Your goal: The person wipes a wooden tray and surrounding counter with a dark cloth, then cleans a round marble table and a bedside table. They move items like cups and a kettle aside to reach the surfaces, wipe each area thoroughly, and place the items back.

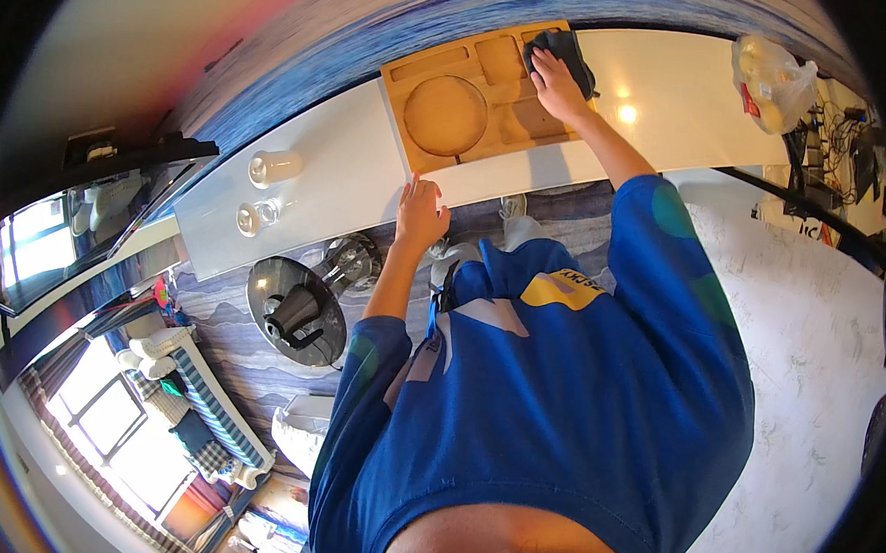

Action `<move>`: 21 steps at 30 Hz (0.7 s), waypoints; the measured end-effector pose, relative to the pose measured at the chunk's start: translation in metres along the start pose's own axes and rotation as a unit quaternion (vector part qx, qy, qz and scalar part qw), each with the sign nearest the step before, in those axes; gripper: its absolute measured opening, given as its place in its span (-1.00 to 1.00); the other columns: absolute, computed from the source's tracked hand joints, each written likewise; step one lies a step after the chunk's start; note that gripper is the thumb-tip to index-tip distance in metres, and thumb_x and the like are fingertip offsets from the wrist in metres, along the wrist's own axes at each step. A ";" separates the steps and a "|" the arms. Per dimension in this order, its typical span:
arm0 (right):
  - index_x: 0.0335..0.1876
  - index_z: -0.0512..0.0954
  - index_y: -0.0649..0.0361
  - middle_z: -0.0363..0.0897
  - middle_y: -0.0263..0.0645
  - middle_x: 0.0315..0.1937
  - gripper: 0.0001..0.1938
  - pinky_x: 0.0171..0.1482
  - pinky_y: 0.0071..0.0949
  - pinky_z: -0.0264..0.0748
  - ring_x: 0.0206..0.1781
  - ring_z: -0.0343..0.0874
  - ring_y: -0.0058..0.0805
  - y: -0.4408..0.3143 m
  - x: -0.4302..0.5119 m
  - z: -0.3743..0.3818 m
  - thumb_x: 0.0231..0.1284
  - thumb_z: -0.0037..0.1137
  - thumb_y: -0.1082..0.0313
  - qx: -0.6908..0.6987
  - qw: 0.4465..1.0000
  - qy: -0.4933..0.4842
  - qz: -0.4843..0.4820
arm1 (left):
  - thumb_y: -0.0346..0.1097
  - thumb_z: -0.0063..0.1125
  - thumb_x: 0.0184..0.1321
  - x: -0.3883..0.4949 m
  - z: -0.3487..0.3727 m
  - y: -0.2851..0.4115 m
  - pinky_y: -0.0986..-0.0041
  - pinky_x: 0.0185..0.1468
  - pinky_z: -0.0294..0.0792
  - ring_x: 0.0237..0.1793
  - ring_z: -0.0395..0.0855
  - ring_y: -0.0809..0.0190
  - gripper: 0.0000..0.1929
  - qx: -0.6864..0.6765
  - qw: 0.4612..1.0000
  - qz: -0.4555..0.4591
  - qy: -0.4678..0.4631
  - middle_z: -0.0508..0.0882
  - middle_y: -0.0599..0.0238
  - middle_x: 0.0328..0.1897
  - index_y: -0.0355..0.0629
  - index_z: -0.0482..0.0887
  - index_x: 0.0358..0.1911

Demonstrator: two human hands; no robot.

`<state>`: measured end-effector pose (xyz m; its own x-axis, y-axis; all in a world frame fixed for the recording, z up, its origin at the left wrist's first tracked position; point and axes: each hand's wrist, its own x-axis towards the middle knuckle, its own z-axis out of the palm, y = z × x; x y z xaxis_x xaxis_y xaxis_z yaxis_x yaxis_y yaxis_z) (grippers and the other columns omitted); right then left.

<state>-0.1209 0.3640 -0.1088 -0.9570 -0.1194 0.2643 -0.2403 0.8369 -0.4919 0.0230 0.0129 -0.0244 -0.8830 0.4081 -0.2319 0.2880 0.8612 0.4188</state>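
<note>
A wooden tray (445,120) with a round recess and several rectangular ones lies on the long white counter (328,173), against the wall. At the tray's right end my right hand (558,87) holds a dark cloth (575,58), fingers spread over it. The cloth covers the tray's upper right corner and part of its right edge. My left hand (420,214) is at the counter's front edge, just below the tray's lower left corner. Its fingers are apart and nothing is in them; whether the fingertips touch the tray I cannot tell.
Left on the counter stand a lidded jar (274,168) and small glassware (254,218). At the far right sits a plastic bag (772,83) of round yellowish items. A round dark stand (298,310) with a black kettle or jug is below the counter. A white surface (801,333) lies right.
</note>
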 end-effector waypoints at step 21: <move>0.35 0.30 0.50 0.25 0.16 0.41 -0.49 0.48 -0.18 0.21 0.47 0.24 0.03 -0.101 0.029 0.036 0.46 -0.09 0.26 0.007 0.999 -0.041 0.007 | -0.32 0.24 0.04 0.000 0.005 0.009 0.02 0.51 0.11 0.44 0.28 -0.28 -0.69 0.000 0.999 -0.011 0.032 0.58 -0.05 0.05 -0.20 0.54 -0.13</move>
<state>-0.1303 0.2565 -0.0817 -0.9704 -0.1519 0.1879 -0.2282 0.8314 -0.5066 0.0274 0.0227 -0.0249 -0.9113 0.3685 -0.1835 0.2684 0.8698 0.4141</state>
